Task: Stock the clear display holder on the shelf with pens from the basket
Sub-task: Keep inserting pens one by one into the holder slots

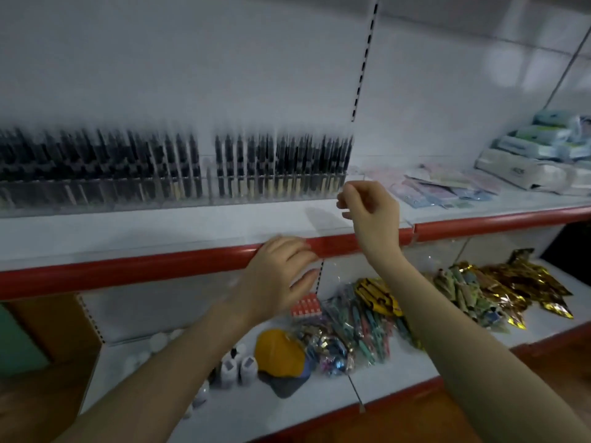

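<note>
Mostly full, the clear display holder (96,199) stands along the back of the upper shelf (160,228), packed with upright dark pens (281,161) across nearly its whole length. One narrow gap (208,177) shows near the middle, so by my judgement the stocking is close to done, with that slot and perhaps a few blurred ones on the left still to fill. The basket is not in view.

The right hand (371,209) hovers just beside the holder's right end, fingers curled and thumb near forefinger. Motion blur hides whether its grip holds a pen, so I cannot tell. The left hand (278,273) has a loose grip, with relaxed fingers resting on the red shelf edge (128,266) and holding nothing.

Flat paper packs (447,187) lie further right on the same shelf. Colourful wrapped packets (351,318) sit on the shelf below.
</note>
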Motion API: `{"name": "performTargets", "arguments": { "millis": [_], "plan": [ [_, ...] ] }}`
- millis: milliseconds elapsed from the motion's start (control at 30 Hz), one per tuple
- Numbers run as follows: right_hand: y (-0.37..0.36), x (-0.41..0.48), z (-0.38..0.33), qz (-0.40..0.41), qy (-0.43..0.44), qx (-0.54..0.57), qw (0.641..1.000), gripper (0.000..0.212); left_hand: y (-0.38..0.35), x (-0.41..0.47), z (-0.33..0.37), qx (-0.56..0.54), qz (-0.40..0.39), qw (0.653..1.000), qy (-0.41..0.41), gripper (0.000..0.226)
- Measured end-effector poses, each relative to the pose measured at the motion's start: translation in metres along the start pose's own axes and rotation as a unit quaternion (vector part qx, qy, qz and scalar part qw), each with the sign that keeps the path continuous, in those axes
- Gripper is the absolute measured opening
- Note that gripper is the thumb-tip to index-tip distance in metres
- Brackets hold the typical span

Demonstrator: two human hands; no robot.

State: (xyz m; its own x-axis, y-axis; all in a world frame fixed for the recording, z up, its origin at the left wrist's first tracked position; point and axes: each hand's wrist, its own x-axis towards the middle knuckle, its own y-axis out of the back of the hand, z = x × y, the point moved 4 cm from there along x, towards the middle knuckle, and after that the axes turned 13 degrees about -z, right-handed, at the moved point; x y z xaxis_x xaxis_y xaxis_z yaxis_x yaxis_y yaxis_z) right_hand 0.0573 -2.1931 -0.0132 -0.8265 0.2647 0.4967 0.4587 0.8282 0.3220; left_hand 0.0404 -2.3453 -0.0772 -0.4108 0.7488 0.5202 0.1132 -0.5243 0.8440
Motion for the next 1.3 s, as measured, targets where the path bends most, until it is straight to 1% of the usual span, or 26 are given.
{"name": "performTargets", "arguments": {
  "millis": [67, 100, 167, 233, 300, 400, 467, 533, 600, 667, 733, 767, 833, 900, 967, 1033, 1067, 1133, 1200, 1267, 1300],
  "plan": [
    [-0.023, -0.039, -0.004, -0.017, 0.007, 0.022, 1.0, 0.012, -0.008, -0.044, -0.008, -0.054, -0.026, 0.997, 0.047, 0.031],
    [-0.039, -0.061, -0.001, -0.041, 0.003, 0.027, 0.999, 0.011, -0.015, -0.071, -0.013, -0.087, -0.045, 0.991, 0.089, 0.035],
    [-0.078, -0.106, 0.021, -0.121, -0.025, 0.031, 0.992, 0.01, -0.034, -0.129, -0.025, -0.136, -0.088, 0.972, 0.169, 0.046],
    [-0.117, -0.154, 0.055, -0.208, -0.072, 0.014, 0.975, 0.01, -0.061, -0.186, -0.031, -0.168, -0.131, 0.952, 0.218, 0.052],
    [-0.151, -0.203, 0.096, -0.271, -0.14, -0.001, 0.952, 0.012, -0.095, -0.24, -0.034, -0.195, -0.182, 0.928, 0.262, 0.049],
    [-0.188, -0.274, 0.165, -0.326, -0.25, -0.025, 0.911, 0.01, -0.156, -0.314, -0.036, -0.212, -0.279, 0.884, 0.311, 0.03],
    [-0.207, -0.32, 0.21, -0.364, -0.307, -0.062, 0.877, 0.012, -0.198, -0.36, -0.035, -0.218, -0.349, 0.855, 0.316, 0.027],
    [-0.223, -0.364, 0.247, -0.404, -0.367, -0.082, 0.834, 0.01, -0.239, -0.403, -0.032, -0.222, -0.418, 0.822, 0.317, 0.028],
    [-0.237, -0.404, 0.28, -0.439, -0.417, -0.108, 0.788, 0.016, -0.278, -0.441, -0.025, -0.226, -0.487, 0.782, 0.316, 0.023],
    [-0.248, -0.437, 0.307, -0.475, -0.441, -0.139, 0.749, 0.02, -0.314, -0.471, -0.021, -0.22, -0.536, 0.755, 0.307, 0.017],
    [-0.259, -0.461, 0.332, -0.51, -0.443, -0.167, 0.718, 0.019, -0.343, -0.489, -0.022, -0.207, -0.562, 0.741, 0.305, 0.004],
    [-0.265, -0.47, 0.344, -0.523, -0.445, -0.176, 0.705, 0.018, -0.354, -0.496, -0.025, -0.2, -0.568, 0.736, 0.31, 0.003],
    [-0.277, -0.483, 0.365, -0.546, -0.447, -0.191, 0.682, 0.018, -0.375, -0.506, -0.032, -0.19, -0.582, 0.723, 0.32, 0.016],
    [-0.289, -0.495, 0.383, -0.568, -0.453, -0.207, 0.655, 0.016, -0.39, -0.514, -0.036, -0.174, -0.61, 0.71, 0.307, 0.025],
    [-0.299, -0.504, 0.394, -0.604, -0.446, -0.228, 0.62, 0.013, -0.398, -0.518, -0.036, -0.148, -0.634, 0.699, 0.296, 0.033],
    [-0.307, -0.509, 0.401, -0.636, -0.434, -0.251, 0.586, 0.009, -0.404, -0.519, -0.036, -0.154, -0.642, 0.691, 0.295, 0.037],
    [-0.31, -0.51, 0.402, -0.642, -0.434, -0.253, 0.579, 0.01, -0.406, -0.519, -0.036, -0.161, -0.644, 0.687, 0.295, 0.037],
    [-0.314, -0.51, 0.402, -0.641, -0.446, -0.245, 0.574, 0.02, -0.408, -0.519, -0.036, -0.174, -0.65, 0.68, 0.29, 0.032],
    [-0.315, -0.508, 0.403, -0.636, -0.454, -0.241, 0.575, 0.012, -0.41, -0.518, -0.035, -0.183, -0.658, 0.673, 0.282, 0.025],
    [-0.315, -0.506, 0.402, -0.632, -0.461, -0.236, 0.576, 0.018, -0.414, -0.514, -0.03, -0.17, -0.668, 0.672, 0.27, 0.023],
    [-0.315, -0.504, 0.402, -0.629, -0.465, -0.234, 0.577, 0.021, -0.415, -0.512, -0.028, -0.154, -0.67, 0.677, 0.261, 0.023]
  ]
}}
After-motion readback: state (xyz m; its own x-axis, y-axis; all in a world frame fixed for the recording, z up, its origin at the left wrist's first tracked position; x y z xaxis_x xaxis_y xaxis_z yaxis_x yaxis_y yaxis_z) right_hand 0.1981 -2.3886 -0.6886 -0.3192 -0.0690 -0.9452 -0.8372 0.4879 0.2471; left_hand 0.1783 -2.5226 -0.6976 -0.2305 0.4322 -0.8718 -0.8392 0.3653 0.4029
